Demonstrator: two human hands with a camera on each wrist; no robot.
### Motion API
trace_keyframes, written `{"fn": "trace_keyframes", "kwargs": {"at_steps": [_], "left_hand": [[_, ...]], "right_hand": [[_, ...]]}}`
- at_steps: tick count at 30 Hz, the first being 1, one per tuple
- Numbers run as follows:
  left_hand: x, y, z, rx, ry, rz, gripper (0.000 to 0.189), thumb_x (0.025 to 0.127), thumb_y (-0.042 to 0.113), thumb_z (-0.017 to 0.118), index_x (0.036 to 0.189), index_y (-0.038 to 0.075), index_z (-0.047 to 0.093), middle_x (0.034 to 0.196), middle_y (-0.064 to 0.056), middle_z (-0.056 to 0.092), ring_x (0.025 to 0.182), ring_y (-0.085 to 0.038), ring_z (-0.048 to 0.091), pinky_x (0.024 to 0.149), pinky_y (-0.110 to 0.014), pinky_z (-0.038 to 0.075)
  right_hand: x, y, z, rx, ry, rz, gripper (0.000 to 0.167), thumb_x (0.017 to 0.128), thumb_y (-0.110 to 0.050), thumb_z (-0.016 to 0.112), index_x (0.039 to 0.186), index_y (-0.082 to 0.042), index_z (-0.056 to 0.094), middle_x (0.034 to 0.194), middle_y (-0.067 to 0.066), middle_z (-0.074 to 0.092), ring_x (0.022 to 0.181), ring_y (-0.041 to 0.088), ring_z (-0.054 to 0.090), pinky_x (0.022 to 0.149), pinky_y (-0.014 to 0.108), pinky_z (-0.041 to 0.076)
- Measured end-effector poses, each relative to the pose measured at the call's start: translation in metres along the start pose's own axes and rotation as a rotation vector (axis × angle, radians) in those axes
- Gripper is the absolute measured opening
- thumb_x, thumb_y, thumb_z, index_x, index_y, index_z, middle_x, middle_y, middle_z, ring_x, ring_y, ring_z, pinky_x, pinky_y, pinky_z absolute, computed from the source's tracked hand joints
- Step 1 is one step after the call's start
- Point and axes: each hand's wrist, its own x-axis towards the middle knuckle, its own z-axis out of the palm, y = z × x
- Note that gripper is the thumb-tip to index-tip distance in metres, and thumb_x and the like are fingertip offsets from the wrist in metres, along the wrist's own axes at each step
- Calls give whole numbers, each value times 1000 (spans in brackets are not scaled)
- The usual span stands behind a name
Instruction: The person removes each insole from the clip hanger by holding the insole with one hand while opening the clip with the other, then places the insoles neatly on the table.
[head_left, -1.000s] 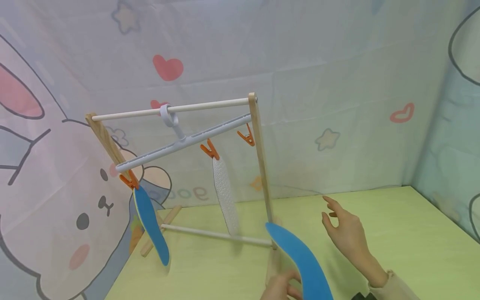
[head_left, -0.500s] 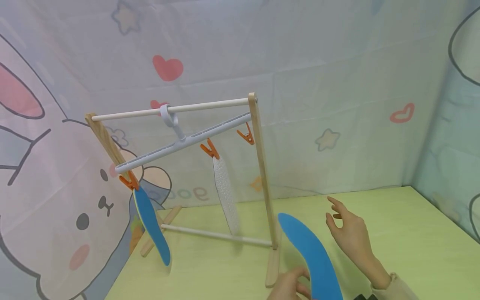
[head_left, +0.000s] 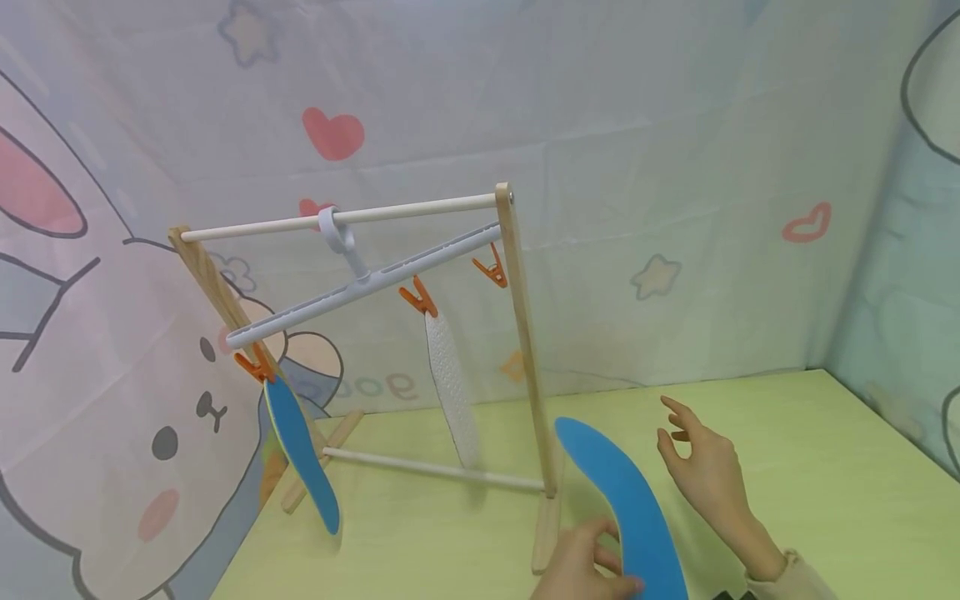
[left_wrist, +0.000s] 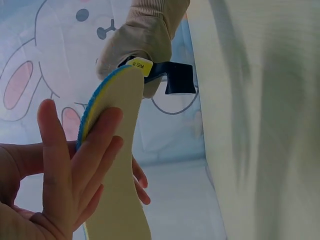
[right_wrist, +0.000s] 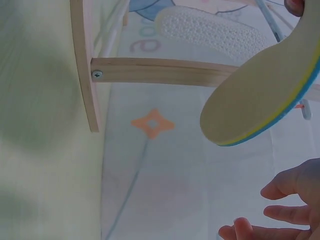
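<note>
A shoe insole point(head_left: 626, 492), blue on top with a yellow edge and a pale underside, stands tilted near the rack's right foot. My left hand point(head_left: 581, 562) pinches it by its lower part, thumb on the blue face; in the left wrist view its fingers lie against the pale side of the insole point(left_wrist: 120, 165). To the right of the insole, and apart from it, my right hand point(head_left: 708, 475) is held up with loosely bent fingers and nothing in them. The right wrist view catches these fingertips below the insole point(right_wrist: 255, 95).
A wooden rack point(head_left: 525, 333) carries a tilted pale hanger point(head_left: 367, 285). From its orange clips hang another blue insole point(head_left: 302, 454) at left and a white bumpy insole point(head_left: 452, 387) in the middle. The right clip point(head_left: 491, 268) holds nothing. Everything is over a yellow-green table point(head_left: 787, 467).
My left hand has brought the insole slightly right and up, with more of its thumb now showing. My right hand has drifted slightly right. The hanging insoles stay nearly still.
</note>
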Motion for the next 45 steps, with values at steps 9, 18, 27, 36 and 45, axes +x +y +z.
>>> {"fn": "trace_keyframes", "kwargs": {"at_steps": [9, 18, 27, 36, 45], "left_hand": [[11, -5, 3, -117, -2, -30, 33, 74, -2, 66, 102, 7, 52, 71, -8, 64, 56, -31, 64, 45, -29, 51], [22, -8, 1, -221, 10, 4, 41, 73, -8, 64, 111, 1, 50, 73, -10, 62, 58, -28, 64, 42, -34, 52], [32, -11, -2, -248, 4, 33, 41, 74, -5, 65, 112, 3, 50, 72, -11, 63, 58, -29, 65, 40, -32, 51], [43, -13, 1, -266, 25, 57, 45, 75, -3, 66, 116, 3, 49, 72, -12, 63, 59, -29, 65, 41, -31, 51], [54, -8, 7, -262, 61, 69, 44, 74, -3, 66, 115, 2, 52, 74, -16, 67, 59, -30, 66, 41, -32, 52]], "right_hand": [[-2, 4, -1, 4, 1, 16, 38, 80, -4, 58, 118, -4, 53, 94, 27, 64, 67, 33, 65, 29, 12, 15], [-3, 5, -2, 10, 4, 32, 38, 80, -4, 57, 118, -4, 53, 95, 27, 64, 68, 34, 65, 29, 12, 16], [-4, 6, -3, 10, 5, 41, 38, 81, -4, 57, 119, -3, 53, 96, 28, 64, 70, 35, 65, 29, 12, 17], [-3, 7, -3, 5, 7, 49, 38, 80, -4, 57, 118, -4, 53, 97, 28, 63, 74, 37, 65, 30, 17, 23], [-3, 9, -5, 0, 15, 48, 38, 80, -4, 58, 118, -3, 53, 97, 29, 63, 74, 38, 64, 30, 16, 20]]}}
